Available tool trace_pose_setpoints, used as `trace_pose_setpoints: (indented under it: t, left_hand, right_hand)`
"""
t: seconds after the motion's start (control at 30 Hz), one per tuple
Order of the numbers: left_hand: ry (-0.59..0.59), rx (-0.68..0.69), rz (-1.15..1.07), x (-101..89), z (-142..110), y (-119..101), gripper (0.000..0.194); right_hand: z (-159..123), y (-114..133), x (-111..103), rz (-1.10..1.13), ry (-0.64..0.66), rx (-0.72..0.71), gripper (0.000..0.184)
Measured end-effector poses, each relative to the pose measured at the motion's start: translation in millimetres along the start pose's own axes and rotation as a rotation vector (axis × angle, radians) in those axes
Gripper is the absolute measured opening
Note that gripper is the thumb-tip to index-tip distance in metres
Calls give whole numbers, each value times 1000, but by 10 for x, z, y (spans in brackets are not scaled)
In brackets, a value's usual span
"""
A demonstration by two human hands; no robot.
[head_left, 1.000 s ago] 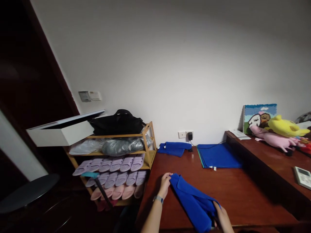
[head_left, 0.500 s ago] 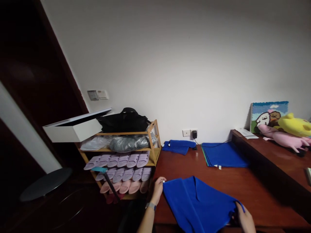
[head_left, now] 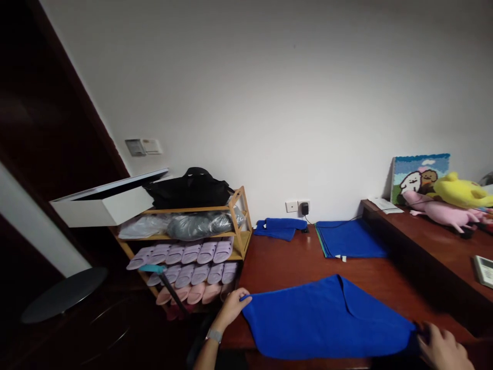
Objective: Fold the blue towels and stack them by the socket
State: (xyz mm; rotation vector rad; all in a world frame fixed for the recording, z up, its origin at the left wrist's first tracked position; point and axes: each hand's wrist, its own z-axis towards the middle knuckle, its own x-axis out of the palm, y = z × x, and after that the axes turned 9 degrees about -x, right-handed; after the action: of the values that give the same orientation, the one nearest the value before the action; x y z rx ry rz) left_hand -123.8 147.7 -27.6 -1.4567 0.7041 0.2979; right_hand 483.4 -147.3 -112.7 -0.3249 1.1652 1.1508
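Stretching over the surface (head_left: 279,267) between both hands, the blue cloth (head_left: 308,324) looks soft, light, best held by corners; left hand (head_left: 231,308) fingers (head_left: 242,292) pinch one; the blurred right hand's (head_left: 442,347) grip, I cannot tell.

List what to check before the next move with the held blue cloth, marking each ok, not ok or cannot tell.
1. Left hand pinching a corner of the blue cloth: ok.
2. Right hand gripping the opposite end: cannot tell, shadow and blur hide the fingers.
3. Held cloth free of folds: not ok, its far side is folded over.
4. Held cloth apart from the flat blue fabric behind: ok.
5. Held cloth away from the black plug: ok.
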Motion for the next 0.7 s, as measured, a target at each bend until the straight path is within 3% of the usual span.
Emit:
trace_pose_setpoints:
  t: [0.07, 0.2, 0.27, 0.33, 0.4, 0.53, 0.6, 0.7]
  left_hand:
    - [-24, 29, 31, -9, -51, -113, 27]
    - [-49, 151, 86, -38, -187, -518, 20]
    - [-46, 195, 102, -98, -270, -728, 19]
    - [-46, 215, 128, -187, -352, -883, 18]
    - [-60, 223, 168, -284, -427, -966, 18]
    - [-137, 249, 212, -421, -544, -998, 23]
    - [-146, 267, 198, -455, -584, -1000, 27]
    - [-103, 263, 145, -511, -626, -1008, 23]
  right_hand:
    - [23, 384, 63, 16, 7, -130, 58]
    - [87, 1390, 263, 169, 219, -362, 51]
    - [122, 1753, 348, 75, 255, -347, 49]
    - [170, 1921, 407, -28, 254, -305, 42]
    - [229, 1915, 443, -48, 261, -305, 32]
    - [358, 1642, 375, 120, 296, -288, 18]
    - [437, 1449, 216, 213, 293, -223, 16]
    - [628, 1078, -195, 280, 202, -156, 27]
